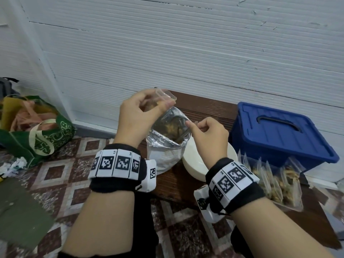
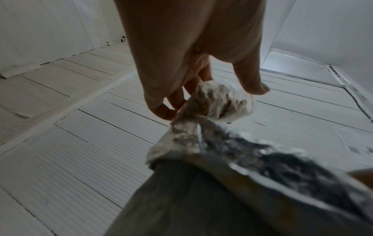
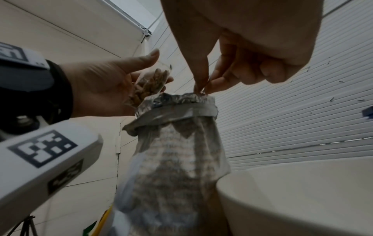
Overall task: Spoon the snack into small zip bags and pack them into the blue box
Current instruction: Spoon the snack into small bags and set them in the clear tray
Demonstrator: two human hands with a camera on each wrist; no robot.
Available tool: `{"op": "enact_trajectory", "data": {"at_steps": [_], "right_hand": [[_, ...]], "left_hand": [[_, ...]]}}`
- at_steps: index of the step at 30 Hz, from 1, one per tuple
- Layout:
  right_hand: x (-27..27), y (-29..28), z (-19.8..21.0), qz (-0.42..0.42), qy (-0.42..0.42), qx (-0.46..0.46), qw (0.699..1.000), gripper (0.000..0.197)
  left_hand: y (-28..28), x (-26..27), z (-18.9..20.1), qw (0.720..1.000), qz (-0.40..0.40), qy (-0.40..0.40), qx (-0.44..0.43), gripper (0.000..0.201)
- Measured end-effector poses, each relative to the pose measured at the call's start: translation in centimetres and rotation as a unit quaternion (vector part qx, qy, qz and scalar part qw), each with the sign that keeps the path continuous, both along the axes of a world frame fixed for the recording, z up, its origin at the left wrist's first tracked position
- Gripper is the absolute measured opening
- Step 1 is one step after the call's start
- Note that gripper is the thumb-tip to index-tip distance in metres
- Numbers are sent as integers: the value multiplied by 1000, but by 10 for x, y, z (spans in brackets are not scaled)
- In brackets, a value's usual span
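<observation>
1. Right now the left hand (image 1: 138,116) pinches a small zip bag (image 3: 152,81), part-filled with snack, by its mouth, raised just above the open foil pouch (image 1: 167,144).
2. Meanwhile the right hand (image 1: 208,135), fingers (image 3: 214,86) curled, pinches something thin at the pouch rim, likely the spoon handle; the spoon itself is hidden.
3. To do it well, keep the bag mouth spread and low over the pouch, so spills drop back inside; lift each spoonful level.
4. Steady the pouch: it stands free on the bench (image 1: 208,108) and looks easy to tip.
5. Just right of the pouch sits a white bowl (image 1: 193,164); filled bags (image 1: 279,181) stand beyond the right wrist.
6. Before packing, the blue box (image 1: 279,133) needs opening, since its lid is on.
7. On the floor to the left lies a green bag (image 1: 46,138), well clear.
</observation>
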State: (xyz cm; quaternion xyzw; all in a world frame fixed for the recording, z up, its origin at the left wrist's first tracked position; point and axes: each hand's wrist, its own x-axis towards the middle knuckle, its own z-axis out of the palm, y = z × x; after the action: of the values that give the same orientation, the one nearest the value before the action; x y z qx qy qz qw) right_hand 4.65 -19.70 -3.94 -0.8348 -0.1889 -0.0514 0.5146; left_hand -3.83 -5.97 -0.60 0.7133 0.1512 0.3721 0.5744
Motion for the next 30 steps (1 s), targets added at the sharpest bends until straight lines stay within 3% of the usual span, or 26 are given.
{"op": "enact_trajectory", "data": {"at_steps": [6, 14, 17, 23, 30], "right_hand": [[3, -12, 12, 7, 14, 28, 999, 31], [8, -72, 36, -8, 62, 235, 970, 32], [8, -97, 37, 8, 77, 269, 960, 32], [13, -129, 21, 9, 91, 223, 971, 29], [21, -149, 16, -6, 137, 155, 978, 24]], "left_hand": [[-20, 7, 8, 999, -47, -7, 5, 21], [-91, 33, 11, 982, -180, -51, -2, 28], [-114, 41, 3, 975, -217, -45, -5, 32], [-140, 55, -22, 964, -262, 8, -46, 32], [-147, 66, -52, 957, -279, 85, 2, 42]]}}
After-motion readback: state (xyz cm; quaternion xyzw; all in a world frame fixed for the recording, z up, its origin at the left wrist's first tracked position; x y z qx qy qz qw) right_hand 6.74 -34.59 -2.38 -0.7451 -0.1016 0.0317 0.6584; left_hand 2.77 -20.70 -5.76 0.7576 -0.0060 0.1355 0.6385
